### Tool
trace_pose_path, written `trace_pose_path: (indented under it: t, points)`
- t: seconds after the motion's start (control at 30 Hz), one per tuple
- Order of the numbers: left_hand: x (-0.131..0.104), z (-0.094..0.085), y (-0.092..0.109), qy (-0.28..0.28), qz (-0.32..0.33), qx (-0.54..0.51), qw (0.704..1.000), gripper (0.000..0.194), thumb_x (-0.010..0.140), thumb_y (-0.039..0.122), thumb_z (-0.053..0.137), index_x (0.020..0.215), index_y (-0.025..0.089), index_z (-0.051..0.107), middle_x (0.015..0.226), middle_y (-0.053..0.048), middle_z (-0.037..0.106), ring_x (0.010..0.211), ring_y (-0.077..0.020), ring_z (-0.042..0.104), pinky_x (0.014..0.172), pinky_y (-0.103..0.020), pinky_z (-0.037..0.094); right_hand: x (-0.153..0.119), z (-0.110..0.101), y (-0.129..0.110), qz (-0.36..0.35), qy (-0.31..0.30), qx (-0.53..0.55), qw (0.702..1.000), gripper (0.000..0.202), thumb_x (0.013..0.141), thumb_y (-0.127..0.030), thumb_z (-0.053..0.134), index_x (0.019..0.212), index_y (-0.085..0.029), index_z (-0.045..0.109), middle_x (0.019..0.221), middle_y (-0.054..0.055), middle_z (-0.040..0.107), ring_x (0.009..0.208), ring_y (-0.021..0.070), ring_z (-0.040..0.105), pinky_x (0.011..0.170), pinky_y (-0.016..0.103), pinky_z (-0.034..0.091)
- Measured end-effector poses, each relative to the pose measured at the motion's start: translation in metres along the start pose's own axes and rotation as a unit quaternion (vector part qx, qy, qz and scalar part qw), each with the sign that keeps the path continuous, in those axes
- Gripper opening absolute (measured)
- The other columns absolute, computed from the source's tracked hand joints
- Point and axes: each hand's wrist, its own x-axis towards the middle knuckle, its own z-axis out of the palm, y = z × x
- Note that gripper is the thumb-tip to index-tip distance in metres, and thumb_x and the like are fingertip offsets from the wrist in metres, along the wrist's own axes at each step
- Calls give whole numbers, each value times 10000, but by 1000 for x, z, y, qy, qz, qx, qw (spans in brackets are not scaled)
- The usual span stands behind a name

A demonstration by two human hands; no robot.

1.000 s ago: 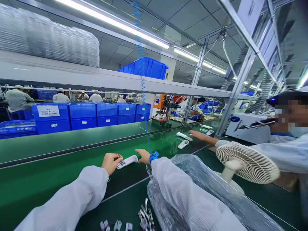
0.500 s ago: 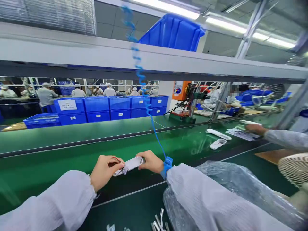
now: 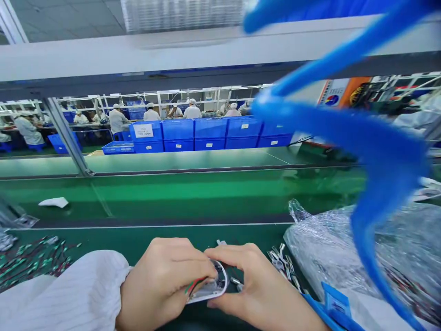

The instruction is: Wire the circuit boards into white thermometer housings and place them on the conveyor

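Both hands hold a small white device housing (image 3: pixel 211 287) low and close to me, its open side up, with red, green and black wires running out of it. My left hand (image 3: pixel 165 280) grips its left end over the wires. My right hand (image 3: pixel 257 285) pinches its right end, thumb on the top rim. A blue strap (image 3: pixel 336 305) sits on my right wrist, and its blue coiled cord (image 3: pixel 372 151) sweeps blurred across the right of the view.
Small metal clips (image 3: pixel 284 264) lie on the green bench beside a crinkled clear plastic bag (image 3: pixel 344 239). Loose wired parts (image 3: pixel 31 259) lie at left. A white piece (image 3: pixel 53 202) rests on the conveyor belt. Blue crates (image 3: pixel 210 133) and seated workers are beyond.
My hands have drawn the white housing back from the conveyor to the bench edge close to me. The view has swung left, and the neighbour's arm and the fan are out of sight.
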Motion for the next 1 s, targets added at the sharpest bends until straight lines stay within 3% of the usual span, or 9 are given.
trace_pose_path:
  t: [0.17,0.27,0.4,0.6,0.7,0.9,1.0]
  points:
    - [-22,-13,4,24,9,-19,999,215,801,94,408,720,145,601,657,-54,665,566,-136,576,513,-226,419,-3,22,-21,11,-4,15,1000,50,640,-208,632,619,-213,587,610,-50,600,540,112,508,491,197,359]
    - [-32,-20,5,8,35,-14,999,262,821,103,370,701,121,602,630,-67,654,529,-137,560,483,-236,409,-6,32,-27,29,-6,-18,999,69,649,-265,638,649,-226,581,635,-39,583,564,124,493,486,213,349]
    - [-43,-27,5,-7,67,19,998,297,827,85,344,709,108,615,711,-91,668,570,-150,582,484,-236,423,-6,39,-36,-2,12,-46,999,108,681,-267,614,617,-227,536,573,-50,530,535,114,456,526,233,345]
    - [-52,-23,0,26,27,-17,999,247,825,131,411,709,111,629,725,-59,671,627,-123,594,567,-185,456,-2,47,-42,-19,37,-63,997,120,644,-223,650,595,-224,540,529,-54,539,530,119,468,488,237,343]
    - [-56,-20,0,27,24,12,999,292,837,114,370,701,113,628,715,-48,665,581,-112,547,535,-204,437,-3,49,-42,-47,62,-74,994,82,673,-208,622,657,-235,545,565,-50,568,532,120,489,514,245,377]
    - [-55,-26,9,91,16,128,987,270,821,117,419,675,160,642,631,-15,583,617,-134,410,532,-266,327,-7,44,-43,-160,103,-97,977,123,712,-190,592,772,-255,506,606,-42,577,581,127,526,558,256,414]
    - [-51,-27,9,91,7,140,986,281,807,99,420,640,181,631,636,-16,489,621,-136,361,538,-276,289,-6,45,-44,-157,102,-93,978,134,719,-218,588,830,-260,525,666,-22,608,581,135,533,552,268,421]
